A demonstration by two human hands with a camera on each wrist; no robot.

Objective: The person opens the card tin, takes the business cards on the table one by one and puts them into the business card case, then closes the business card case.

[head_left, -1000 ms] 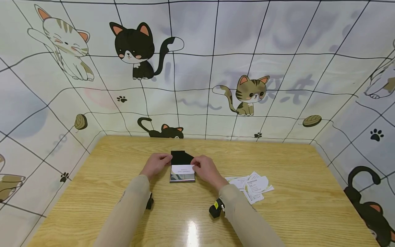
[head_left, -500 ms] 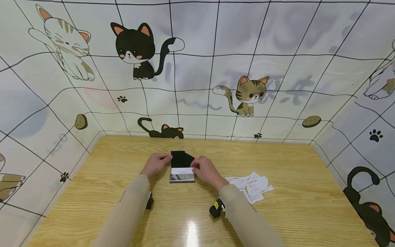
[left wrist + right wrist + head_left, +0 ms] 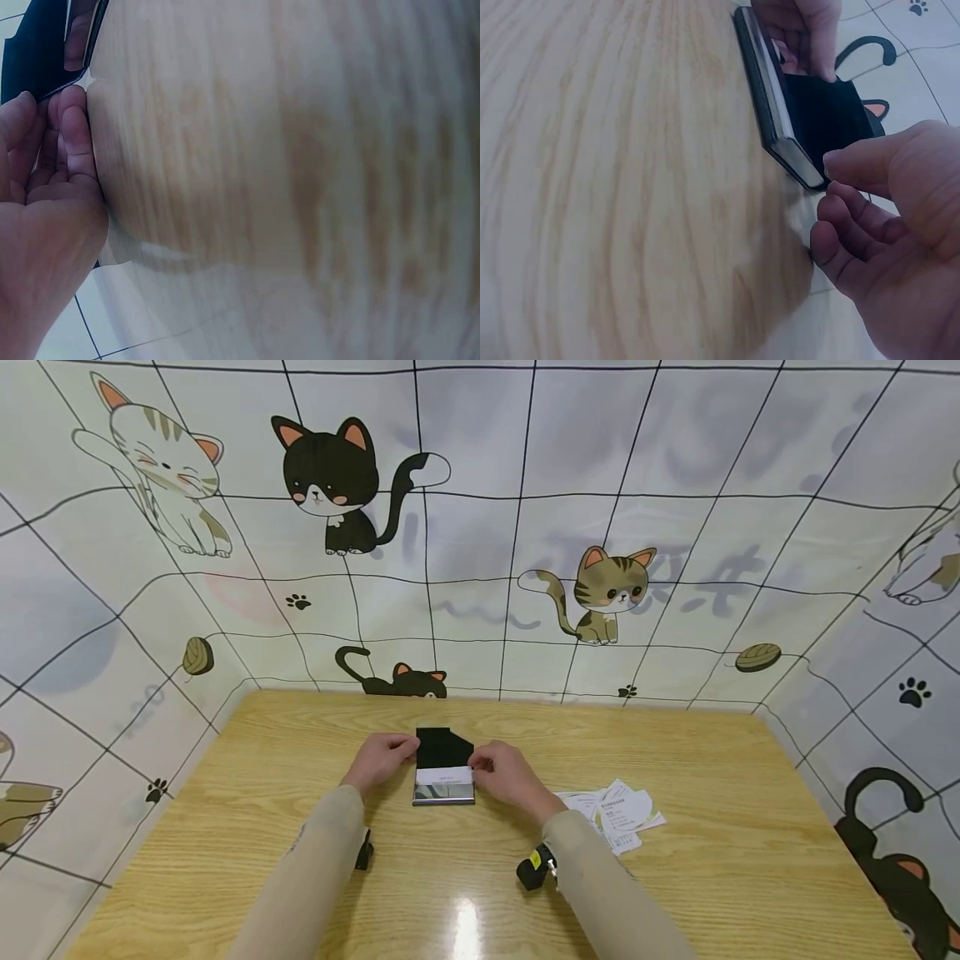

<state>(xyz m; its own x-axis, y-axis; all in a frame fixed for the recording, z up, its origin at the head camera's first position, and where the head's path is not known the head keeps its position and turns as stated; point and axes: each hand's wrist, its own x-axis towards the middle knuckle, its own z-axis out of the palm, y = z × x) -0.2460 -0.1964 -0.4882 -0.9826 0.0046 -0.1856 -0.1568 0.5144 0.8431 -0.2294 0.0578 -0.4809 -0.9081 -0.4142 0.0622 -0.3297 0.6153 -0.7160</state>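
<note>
A business card case [image 3: 444,792] with a shiny front lies on the table, its black flap [image 3: 441,747] folded open toward the wall. A white card [image 3: 444,774] sits in it, partly showing above the metallic face. My left hand [image 3: 377,758] pinches the left edge of the flap between thumb and fingers, as the left wrist view also shows. At the opposite edge is my right hand [image 3: 510,774], its loosely bent fingertips beside the case's corner. In the right wrist view the thumb [image 3: 847,163] is close to that corner; whether it touches cannot be told.
Several white cards [image 3: 618,810] lie in a loose, overlapping pile right of the right forearm. The wooden table [image 3: 735,827] meets a cat-patterned fabric wall [image 3: 480,610] at the back and sides. A black wrist camera [image 3: 532,870] is strapped to the right wrist.
The card has slid down into the case, so less of it shows. My right hand has then shifted slightly right, off the card. The left hand has kept its place.
</note>
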